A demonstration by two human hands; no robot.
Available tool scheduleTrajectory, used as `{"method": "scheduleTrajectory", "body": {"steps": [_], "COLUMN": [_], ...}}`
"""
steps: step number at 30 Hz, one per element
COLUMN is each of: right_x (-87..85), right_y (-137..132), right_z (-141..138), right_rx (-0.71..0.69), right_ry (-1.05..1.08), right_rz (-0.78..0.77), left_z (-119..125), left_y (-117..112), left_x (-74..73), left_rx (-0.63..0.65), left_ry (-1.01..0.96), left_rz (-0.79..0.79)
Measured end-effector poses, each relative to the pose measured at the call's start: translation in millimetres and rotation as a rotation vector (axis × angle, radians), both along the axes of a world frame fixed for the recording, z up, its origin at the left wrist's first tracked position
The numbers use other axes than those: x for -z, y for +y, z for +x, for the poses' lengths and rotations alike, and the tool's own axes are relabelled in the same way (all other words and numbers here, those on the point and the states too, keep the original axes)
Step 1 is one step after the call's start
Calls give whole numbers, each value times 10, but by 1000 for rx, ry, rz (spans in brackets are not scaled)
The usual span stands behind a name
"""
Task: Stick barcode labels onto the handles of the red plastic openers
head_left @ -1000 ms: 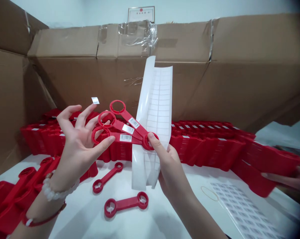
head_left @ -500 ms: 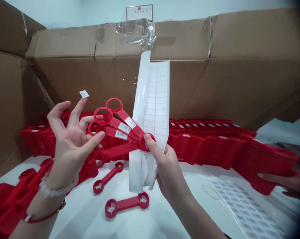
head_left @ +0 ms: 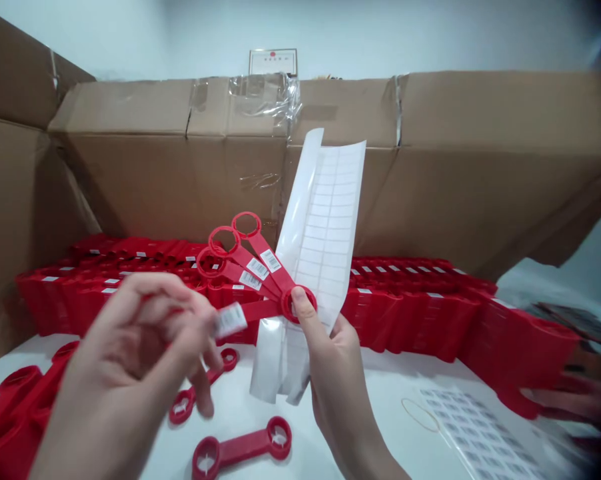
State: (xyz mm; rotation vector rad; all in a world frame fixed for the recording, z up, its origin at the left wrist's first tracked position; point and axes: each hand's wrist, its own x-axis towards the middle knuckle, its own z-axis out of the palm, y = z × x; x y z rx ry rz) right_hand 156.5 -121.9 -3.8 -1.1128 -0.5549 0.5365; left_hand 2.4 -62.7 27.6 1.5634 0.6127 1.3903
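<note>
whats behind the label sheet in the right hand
Behind the white label sheet in the right hand are a brown cardboard box wall and rows of red plastic pieces. The sheet covers the parts directly behind it, so those cannot be seen.

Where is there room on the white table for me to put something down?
There's white table showing between the right hand, which holds red openers, and the printed label sheet, near a rubber band. It's crowded on the left, where the left hand is above red plastic pieces.
</note>
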Motion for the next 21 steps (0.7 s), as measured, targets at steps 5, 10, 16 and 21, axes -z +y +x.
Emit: {"method": "scheduleTrajectory", "body": {"steps": [5, 10, 16, 21], "right_x": [-30, -49, -77, -68], "right_y": [-58, -77, -91, -119], "right_z": [-51, -97, -123, -110], "right_rx": [-28, -31, -35, -31], "right_ry": [-20, -41, -57, -60], "right_rz": [-12, 14, 25, 10], "left_z": [40, 25, 38, 70], "left_y": [-40, 24, -22, -22], "left_x": [72, 51, 25, 11], "left_rx": [-10, -27, -42, -36], "left_ry": [232, 305, 328, 301], "left_rz": [-30, -34, 10, 7]}}
